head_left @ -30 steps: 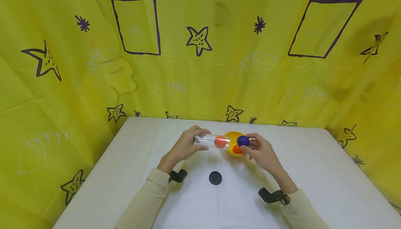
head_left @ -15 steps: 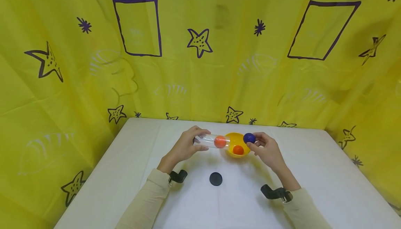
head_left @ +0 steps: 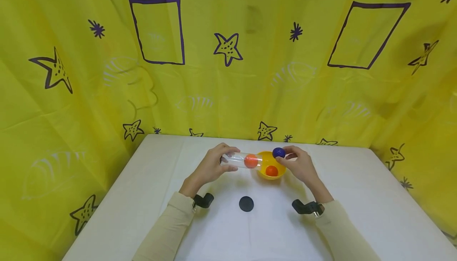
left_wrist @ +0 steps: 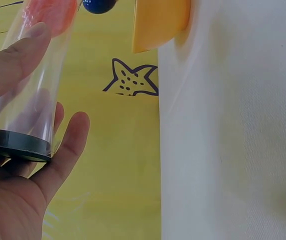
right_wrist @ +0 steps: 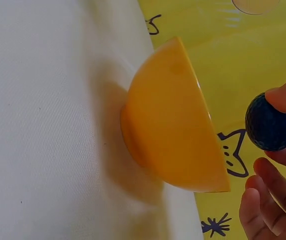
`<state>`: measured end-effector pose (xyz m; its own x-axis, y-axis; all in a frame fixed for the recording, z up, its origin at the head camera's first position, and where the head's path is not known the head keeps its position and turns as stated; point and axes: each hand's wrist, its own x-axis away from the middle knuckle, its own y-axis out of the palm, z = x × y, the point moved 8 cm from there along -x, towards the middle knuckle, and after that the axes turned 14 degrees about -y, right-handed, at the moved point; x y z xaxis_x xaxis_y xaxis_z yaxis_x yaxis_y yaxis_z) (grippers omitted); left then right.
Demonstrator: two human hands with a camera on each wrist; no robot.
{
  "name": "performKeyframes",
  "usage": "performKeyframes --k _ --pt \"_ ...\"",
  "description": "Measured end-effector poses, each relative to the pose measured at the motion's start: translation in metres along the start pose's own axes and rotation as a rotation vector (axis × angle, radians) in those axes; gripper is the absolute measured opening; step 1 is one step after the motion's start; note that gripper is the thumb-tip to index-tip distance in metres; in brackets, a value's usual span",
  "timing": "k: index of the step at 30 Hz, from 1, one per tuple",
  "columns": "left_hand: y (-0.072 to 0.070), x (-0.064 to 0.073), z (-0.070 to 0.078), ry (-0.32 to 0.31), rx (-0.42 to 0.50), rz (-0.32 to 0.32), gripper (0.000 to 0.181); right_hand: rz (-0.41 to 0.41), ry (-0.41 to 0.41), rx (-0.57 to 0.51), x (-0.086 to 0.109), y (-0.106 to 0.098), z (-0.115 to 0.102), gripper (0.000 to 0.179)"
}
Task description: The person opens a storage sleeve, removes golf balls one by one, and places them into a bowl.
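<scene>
My left hand (head_left: 210, 166) grips a clear tube (head_left: 233, 160) held sideways in the air. A black cap (left_wrist: 18, 144) closes the tube's end by my palm. Inside the tube, near its far end, sits an orange-red ball (head_left: 251, 161). Between thumb and fingers, my right hand (head_left: 301, 167) pinches a dark blue dimpled golf ball (right_wrist: 270, 122), held above the yellow bowl (right_wrist: 168, 120) at its right side, in the air. An orange ball (head_left: 271, 171) lies in the bowl. The tube's far end reaches to the bowl's left rim in the head view.
A black round disc (head_left: 246, 204), like a cap, lies on the white table (head_left: 214, 229) in front of the bowl. Behind the table hangs a yellow curtain (head_left: 200, 82) with star drawings. Each wrist wears a black camera mount (head_left: 203, 200).
My right hand moved the blue golf ball right, then back left and slightly up over the bowl. My left hand and the tube have stayed almost still.
</scene>
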<state>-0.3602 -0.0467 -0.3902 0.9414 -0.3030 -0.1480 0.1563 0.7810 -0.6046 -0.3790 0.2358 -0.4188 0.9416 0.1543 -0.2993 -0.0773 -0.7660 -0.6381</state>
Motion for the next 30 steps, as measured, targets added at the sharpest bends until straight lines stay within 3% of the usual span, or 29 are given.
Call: performKeyframes --k 16,30 --pt "-0.002 0.001 0.002 -0.002 0.001 0.002 0.05 -0.074 0.063 -0.014 -0.011 0.027 0.013 0.056" --pt "0.0 0.0 -0.001 -0.009 0.014 -0.005 0.05 -0.093 0.067 -0.014 -0.011 0.035 0.019 0.05"
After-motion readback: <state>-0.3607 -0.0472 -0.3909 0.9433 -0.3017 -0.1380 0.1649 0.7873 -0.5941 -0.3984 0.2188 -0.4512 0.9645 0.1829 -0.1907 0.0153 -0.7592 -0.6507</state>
